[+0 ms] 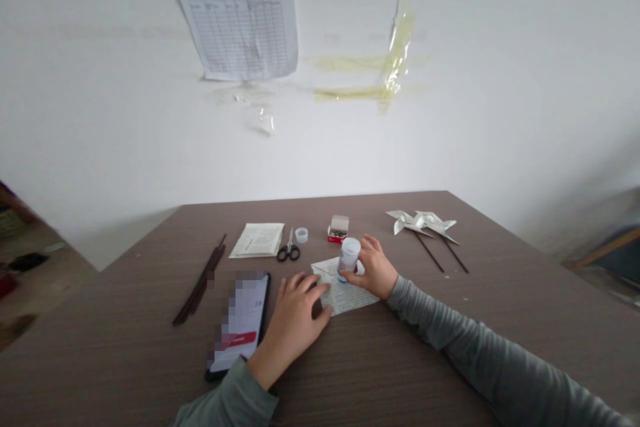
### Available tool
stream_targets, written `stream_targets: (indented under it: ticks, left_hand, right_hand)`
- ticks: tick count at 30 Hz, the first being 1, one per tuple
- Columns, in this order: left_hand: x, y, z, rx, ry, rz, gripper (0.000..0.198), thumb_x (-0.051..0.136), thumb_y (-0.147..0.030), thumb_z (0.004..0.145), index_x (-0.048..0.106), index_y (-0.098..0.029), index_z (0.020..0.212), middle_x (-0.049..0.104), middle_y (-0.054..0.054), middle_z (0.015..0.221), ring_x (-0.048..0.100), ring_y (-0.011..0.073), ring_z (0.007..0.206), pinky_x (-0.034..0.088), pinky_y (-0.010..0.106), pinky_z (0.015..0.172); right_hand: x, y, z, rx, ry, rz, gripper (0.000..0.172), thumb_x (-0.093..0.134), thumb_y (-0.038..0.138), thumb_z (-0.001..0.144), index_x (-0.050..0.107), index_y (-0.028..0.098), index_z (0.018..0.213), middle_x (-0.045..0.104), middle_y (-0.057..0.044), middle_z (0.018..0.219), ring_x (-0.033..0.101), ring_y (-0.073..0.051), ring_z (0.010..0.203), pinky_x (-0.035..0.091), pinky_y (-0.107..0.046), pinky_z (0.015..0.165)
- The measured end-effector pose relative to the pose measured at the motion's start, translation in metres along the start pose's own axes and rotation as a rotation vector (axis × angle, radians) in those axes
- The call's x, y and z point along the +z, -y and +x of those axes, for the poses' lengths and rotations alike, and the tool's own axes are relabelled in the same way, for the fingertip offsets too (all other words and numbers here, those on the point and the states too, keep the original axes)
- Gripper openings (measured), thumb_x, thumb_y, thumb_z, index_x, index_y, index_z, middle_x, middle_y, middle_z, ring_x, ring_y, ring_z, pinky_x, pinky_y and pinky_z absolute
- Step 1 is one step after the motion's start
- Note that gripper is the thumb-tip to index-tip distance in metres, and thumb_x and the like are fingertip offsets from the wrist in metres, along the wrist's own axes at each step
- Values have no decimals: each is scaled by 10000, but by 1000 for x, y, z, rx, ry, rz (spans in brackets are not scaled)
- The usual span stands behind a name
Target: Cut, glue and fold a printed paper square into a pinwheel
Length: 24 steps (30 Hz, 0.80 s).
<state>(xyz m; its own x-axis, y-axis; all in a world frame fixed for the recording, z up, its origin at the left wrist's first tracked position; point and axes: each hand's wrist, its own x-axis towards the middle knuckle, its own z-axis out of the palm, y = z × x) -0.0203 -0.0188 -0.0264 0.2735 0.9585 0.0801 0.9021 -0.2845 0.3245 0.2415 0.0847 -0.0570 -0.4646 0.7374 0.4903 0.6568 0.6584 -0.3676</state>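
Note:
My right hand grips a small white glue bottle around its side. The bottle is held nearly upright, its blue end down at the printed paper sheet. Whether that end touches the paper I cannot tell. My left hand lies with fingers spread, its fingertips on the left edge of the same sheet. Just beyond the bottle stands an open red and white box of small metal pieces. A white plastic cap sits beside the black-handled scissors.
A phone lies left of my left hand. Farther left is a bundle of dark sticks; a stack of printed paper lies near the scissors. Two paper pinwheels on sticks lie at the right. The wall rises behind the table.

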Motion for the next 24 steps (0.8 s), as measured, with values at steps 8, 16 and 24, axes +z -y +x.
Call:
stream_targets:
  ticks: [8, 16, 24]
  left_hand:
    - [5, 3, 0, -2, -25, -19, 425, 928, -279, 1121, 977, -341, 1539, 863, 136, 1775, 694, 514, 1772, 463, 869, 1537]
    - [7, 5, 0, 9, -23, 9, 446, 895, -275, 1137, 963, -336, 1573, 858, 135, 1784, 696, 515, 1761, 472, 884, 1523]
    - [10, 9, 1, 30, -33, 25, 452, 885, -280, 1134, 961, -356, 1573, 861, 124, 1784, 710, 504, 1743, 499, 876, 1505]
  right_hand:
    - [5, -3, 0, -12, -73, 0, 266, 1053, 350, 1004, 823, 300, 880, 879, -33, 950, 870, -361, 1138, 553, -767, 1445]
    - [5, -4, 1, -8, -66, 2, 320, 1033, 400, 1014, 787, 302, 834, 864, -32, 939, 863, -356, 1127, 535, -780, 1467]
    - [5, -5, 1, -11, -57, -30, 301, 1048, 372, 1010, 805, 301, 847, 876, -37, 954, 876, -358, 1131, 548, -763, 1465]
